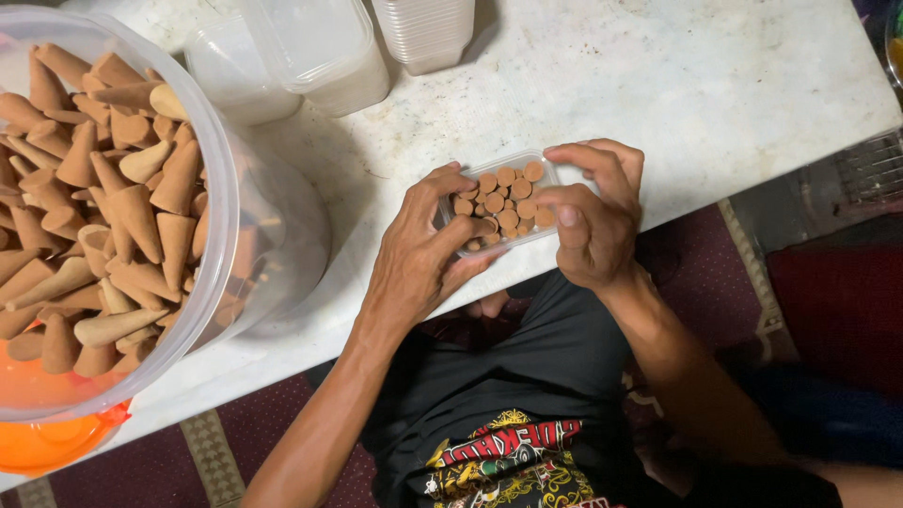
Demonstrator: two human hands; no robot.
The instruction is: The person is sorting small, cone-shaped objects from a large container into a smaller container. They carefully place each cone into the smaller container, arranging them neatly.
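The big clear tub (113,216) heaped with brown cones looms closest, and rightward the left hand (419,249) and right hand (593,221) both clasp the small clear box (499,202) of upright cones at the table (715,85) edge, where a slip could likely spill them.

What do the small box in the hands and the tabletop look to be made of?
Box: thin clear plastic, glossy; the brown cones show through its wall. Tabletop: white, mottled, matte and scuffed, perhaps stone or laminate; the look leaves it open.
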